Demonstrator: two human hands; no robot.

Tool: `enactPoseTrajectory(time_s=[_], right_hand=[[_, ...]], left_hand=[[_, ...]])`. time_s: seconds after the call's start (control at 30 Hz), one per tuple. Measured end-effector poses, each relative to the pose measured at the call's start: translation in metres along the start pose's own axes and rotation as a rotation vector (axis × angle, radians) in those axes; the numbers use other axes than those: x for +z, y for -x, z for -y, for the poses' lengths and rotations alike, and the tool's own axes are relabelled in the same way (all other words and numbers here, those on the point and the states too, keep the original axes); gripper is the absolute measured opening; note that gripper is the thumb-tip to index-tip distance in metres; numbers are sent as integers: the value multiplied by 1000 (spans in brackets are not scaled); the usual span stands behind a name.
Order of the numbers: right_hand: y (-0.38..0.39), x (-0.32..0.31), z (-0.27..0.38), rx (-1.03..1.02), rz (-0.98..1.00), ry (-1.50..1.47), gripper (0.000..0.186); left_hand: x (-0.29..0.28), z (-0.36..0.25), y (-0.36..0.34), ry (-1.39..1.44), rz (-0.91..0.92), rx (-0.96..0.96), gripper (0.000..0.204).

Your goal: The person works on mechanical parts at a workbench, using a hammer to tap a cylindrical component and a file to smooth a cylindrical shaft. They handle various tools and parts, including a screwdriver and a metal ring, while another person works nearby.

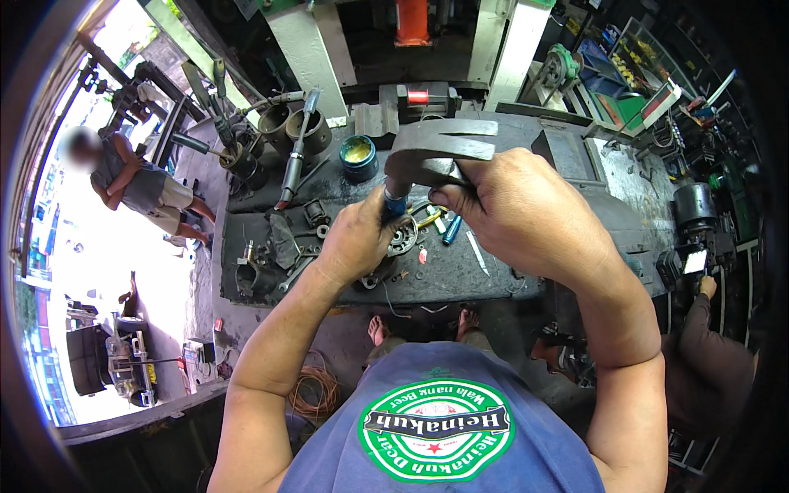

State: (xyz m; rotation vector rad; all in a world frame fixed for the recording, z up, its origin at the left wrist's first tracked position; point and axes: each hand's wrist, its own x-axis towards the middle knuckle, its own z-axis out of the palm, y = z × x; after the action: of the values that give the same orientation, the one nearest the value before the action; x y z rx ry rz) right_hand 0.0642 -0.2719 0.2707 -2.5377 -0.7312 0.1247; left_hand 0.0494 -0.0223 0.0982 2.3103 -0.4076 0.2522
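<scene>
A claw hammer (436, 146) with a grey metal head is raised above the workbench, close to the camera. My left hand (355, 238) is wrapped round its blue handle, just under the head. The fingers of my right hand (526, 209) are closed on the head at the claw, whose two prongs point right. Beneath my hands lie a round metal part (403, 238), partly hidden by the left hand, a blue-handled tool (451, 231), a thin white strip (477, 252) and a small pink piece (422, 256).
A dark workbench (509, 283) spans the front. On it stand a tin of yellow grease (358, 158), metal cups (307, 130) with tools, and a wrench (294, 276). One person (140, 177) stands at left; another person's arm (699, 320) is at right. Coiled cable (315, 390) lies below.
</scene>
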Motion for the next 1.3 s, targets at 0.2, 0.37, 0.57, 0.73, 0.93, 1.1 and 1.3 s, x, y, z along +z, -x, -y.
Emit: enactPoseTrajectory(time_s=[0.2,0.37,0.57,0.73,0.93,1.1,1.3], right_hand=[[-3,4,-3,-48,7,45,30],[-4,6,-3,-49,18,31,30],[-1,-1,0,0,8,53,29],[-1,9,-8,-96,-30,73,30],[1,-23,14,-43,-43,90,29],[2,-48,41,-19,-227,-98,25],[17,3,7,-31,67,119,30]], left_hand=[[-1,1,0,-13,13,-22,44],[-1,0,0,-26,19,-24,45],[-1,-2,-1,-57,29,-41,45],[-1,-1,1,-37,67,-69,49],[7,10,2,-52,60,-6,56],[12,15,6,-78,32,-25,33],[3,5,13,-179,47,99,36]])
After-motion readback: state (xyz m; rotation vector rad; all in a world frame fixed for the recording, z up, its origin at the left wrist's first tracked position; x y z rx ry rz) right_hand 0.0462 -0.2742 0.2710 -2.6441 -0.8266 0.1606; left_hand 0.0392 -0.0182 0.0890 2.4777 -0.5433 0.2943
